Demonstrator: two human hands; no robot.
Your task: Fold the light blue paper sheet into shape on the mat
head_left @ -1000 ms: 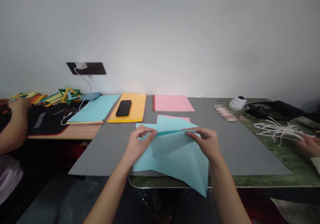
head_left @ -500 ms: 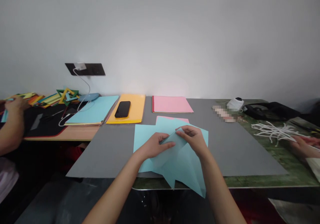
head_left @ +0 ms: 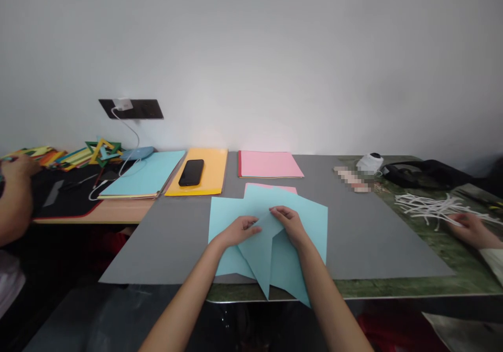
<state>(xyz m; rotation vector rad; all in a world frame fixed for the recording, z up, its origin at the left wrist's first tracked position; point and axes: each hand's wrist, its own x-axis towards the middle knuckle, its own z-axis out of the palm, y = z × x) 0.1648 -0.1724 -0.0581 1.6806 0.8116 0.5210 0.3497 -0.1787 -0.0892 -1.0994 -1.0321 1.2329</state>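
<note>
A folded light-blue sheet [head_left: 261,252] is between my hands, its pointed lower end reaching the table's front edge. My left hand [head_left: 240,231] pinches its left edge between thumb and fingers. At the sheet's top corner, the fingertips of my right hand [head_left: 288,221] are closed on the paper. More light-blue paper [head_left: 301,205] lies flat beneath and around the folded piece, on a grey board [head_left: 361,242]. Behind it a strip of pink paper [head_left: 291,189] peeks out.
Pink paper [head_left: 271,164] lies near the wall. A black phone [head_left: 192,173] rests on a yellow stack [head_left: 218,171], beside a light-blue stack [head_left: 145,174]. At right, another person's hand [head_left: 469,230] touches white cords [head_left: 428,205]. Another person's arm [head_left: 15,200] is at far left.
Both my hands have shifted slightly left and down with the folded sheet, whose flap now lies flatter with its point hanging downward. The hand at right has moved left onto the cords.
</note>
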